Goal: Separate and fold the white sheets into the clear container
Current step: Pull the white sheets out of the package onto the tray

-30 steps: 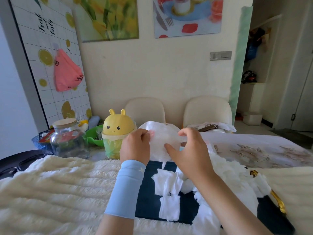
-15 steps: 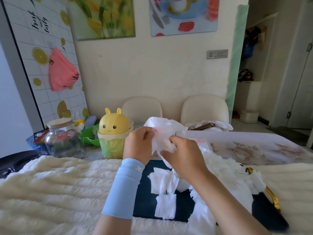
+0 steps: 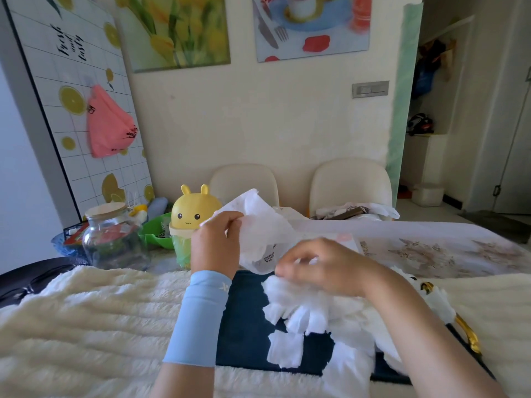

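L hand (image 3: 216, 243), in a light-blue sleeve (image 3: 198, 317), is raised above the tray and pinches the top-left part of 1 white sheet (image 3: 258, 222) btwn thumb and fingers. The sheet hangs crumpled, its upper corner sticking up in front of the chairs.

R hand (image 3: 324, 267) is lower and to the right, at the sheet's bottom edge. Its fingers are curled w/ white showing btwn them, but it's motion-blurred, so can't tell if it grips the sheet or only touches it.

A see-through item (image 3: 265, 261) w/ dark print shows just under the sheet btwn both hands. Can't tell what it is or who holds it.

Below the R hand lies a pile of white sheets (image 3: 304, 314), loose and overlapping, on a dark navy tray (image 3: 247, 326) w/ a gold handle (image 3: 468, 334) at its right end. The tray sits on a fluffy cream blanket (image 3: 86, 326).

Behind, left side of the table (image 3: 431, 248):
- glass jar (image 3: 112, 242) w/ pale lid
- green bowl (image 3: 159, 231)
- yellow bunny-eared bin (image 3: 195, 214) w/ green liner, just beside the L hand

2 cream chairs (image 3: 350, 179) stand at the wall. A pink bag (image 3: 107, 127) hangs on a lemon-print board (image 3: 71, 67).
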`<action>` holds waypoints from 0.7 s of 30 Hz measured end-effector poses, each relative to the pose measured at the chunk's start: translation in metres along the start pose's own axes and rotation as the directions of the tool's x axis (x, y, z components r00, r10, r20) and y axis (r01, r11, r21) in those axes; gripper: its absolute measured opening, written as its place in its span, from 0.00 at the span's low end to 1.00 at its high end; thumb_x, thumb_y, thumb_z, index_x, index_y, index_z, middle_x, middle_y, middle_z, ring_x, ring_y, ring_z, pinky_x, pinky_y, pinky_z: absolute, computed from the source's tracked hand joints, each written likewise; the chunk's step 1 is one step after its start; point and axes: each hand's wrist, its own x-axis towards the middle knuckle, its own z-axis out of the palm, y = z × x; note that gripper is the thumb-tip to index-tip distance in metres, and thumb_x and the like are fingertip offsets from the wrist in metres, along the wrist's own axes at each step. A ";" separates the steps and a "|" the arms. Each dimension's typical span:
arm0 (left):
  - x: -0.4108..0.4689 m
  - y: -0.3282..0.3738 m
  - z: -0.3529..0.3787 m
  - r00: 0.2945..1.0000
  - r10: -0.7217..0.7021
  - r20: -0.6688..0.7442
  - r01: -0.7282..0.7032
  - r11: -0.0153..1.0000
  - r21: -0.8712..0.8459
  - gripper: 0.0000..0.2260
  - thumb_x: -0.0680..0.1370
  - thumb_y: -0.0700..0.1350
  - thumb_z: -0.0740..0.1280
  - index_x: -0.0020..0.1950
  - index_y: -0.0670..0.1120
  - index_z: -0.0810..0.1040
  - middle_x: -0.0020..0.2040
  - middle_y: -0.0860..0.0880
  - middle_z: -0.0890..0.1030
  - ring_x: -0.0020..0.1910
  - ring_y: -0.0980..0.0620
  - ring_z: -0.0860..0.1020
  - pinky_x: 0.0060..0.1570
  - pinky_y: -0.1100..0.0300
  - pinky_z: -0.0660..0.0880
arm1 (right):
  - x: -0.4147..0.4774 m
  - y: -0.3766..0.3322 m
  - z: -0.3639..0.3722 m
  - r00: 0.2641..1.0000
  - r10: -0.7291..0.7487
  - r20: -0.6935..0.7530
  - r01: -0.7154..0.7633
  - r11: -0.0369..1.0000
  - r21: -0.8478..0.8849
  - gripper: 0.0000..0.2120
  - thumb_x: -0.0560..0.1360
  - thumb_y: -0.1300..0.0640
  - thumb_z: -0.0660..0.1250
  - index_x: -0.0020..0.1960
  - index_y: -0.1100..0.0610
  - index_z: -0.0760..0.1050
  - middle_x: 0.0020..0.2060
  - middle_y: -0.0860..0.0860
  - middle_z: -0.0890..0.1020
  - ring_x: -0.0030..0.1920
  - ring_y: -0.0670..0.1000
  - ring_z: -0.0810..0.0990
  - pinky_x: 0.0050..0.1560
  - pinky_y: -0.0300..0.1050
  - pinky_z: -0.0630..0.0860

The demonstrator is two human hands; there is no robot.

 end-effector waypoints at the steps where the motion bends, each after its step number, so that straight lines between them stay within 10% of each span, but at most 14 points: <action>1: -0.001 0.002 0.000 0.999 0.029 0.017 -0.029 0.999 -0.016 0.08 0.80 0.43 0.65 0.52 0.51 0.84 0.43 0.59 0.80 0.43 0.57 0.76 0.38 0.75 0.66 | 0.001 0.000 -0.004 0.991 -0.011 -0.137 0.019 0.998 0.058 0.23 0.69 0.27 0.64 0.48 0.44 0.83 0.44 0.37 0.84 0.47 0.39 0.80 0.55 0.43 0.75; 5: -0.005 0.011 0.007 0.982 0.160 0.104 -0.147 0.982 -0.122 0.08 0.79 0.42 0.68 0.53 0.53 0.84 0.49 0.62 0.82 0.46 0.65 0.77 0.48 0.80 0.68 | 0.016 0.004 -0.002 0.796 0.022 -0.605 0.016 0.998 0.058 0.18 0.77 0.36 0.64 0.58 0.46 0.76 0.54 0.40 0.80 0.52 0.46 0.79 0.51 0.45 0.72; 7: -0.010 0.017 0.009 0.957 0.223 0.185 -0.186 0.962 -0.198 0.10 0.79 0.41 0.68 0.52 0.56 0.84 0.52 0.66 0.81 0.50 0.67 0.78 0.53 0.77 0.70 | 0.023 0.008 0.003 0.814 0.082 -0.575 0.012 0.987 0.159 0.20 0.77 0.41 0.68 0.64 0.51 0.76 0.56 0.43 0.80 0.55 0.47 0.78 0.51 0.43 0.70; 11: -0.012 0.014 0.013 0.961 0.158 0.226 -0.086 0.950 -0.300 0.20 0.74 0.31 0.63 0.52 0.57 0.79 0.55 0.64 0.81 0.47 0.61 0.78 0.51 0.71 0.72 | 0.029 0.017 0.006 0.767 0.109 -0.632 0.149 0.928 0.341 0.12 0.73 0.52 0.74 0.41 0.62 0.81 0.32 0.54 0.79 0.34 0.49 0.73 0.36 0.45 0.66; 14: -0.006 0.012 0.010 0.981 -0.141 0.131 0.172 0.947 -0.272 0.01 0.77 0.42 0.66 0.46 0.47 0.75 0.43 0.50 0.79 0.42 0.50 0.75 0.43 0.59 0.72 | 0.027 0.021 0.002 0.753 0.140 -0.643 0.200 0.882 0.426 0.08 0.72 0.51 0.77 0.42 0.56 0.83 0.37 0.51 0.86 0.39 0.50 0.83 0.41 0.45 0.75; 17: -0.003 0.007 0.011 0.900 -0.271 0.342 0.361 0.902 -0.235 0.15 0.78 0.57 0.65 0.42 0.45 0.76 0.36 0.50 0.77 0.36 0.49 0.74 0.40 0.55 0.73 | 0.022 0.020 0.000 0.846 0.127 -0.519 0.188 0.838 0.512 0.07 0.71 0.55 0.78 0.47 0.54 0.83 0.41 0.48 0.88 0.46 0.48 0.86 0.49 0.47 0.79; 21: 0.000 0.000 0.016 0.929 -0.243 0.280 0.317 0.913 -0.257 0.20 0.77 0.51 0.68 0.44 0.32 0.77 0.32 0.43 0.71 0.33 0.48 0.68 0.36 0.56 0.67 | 0.024 0.018 0.002 0.878 0.104 -0.467 0.179 0.833 0.523 0.10 0.74 0.60 0.73 0.54 0.51 0.81 0.43 0.44 0.87 0.47 0.45 0.85 0.50 0.45 0.80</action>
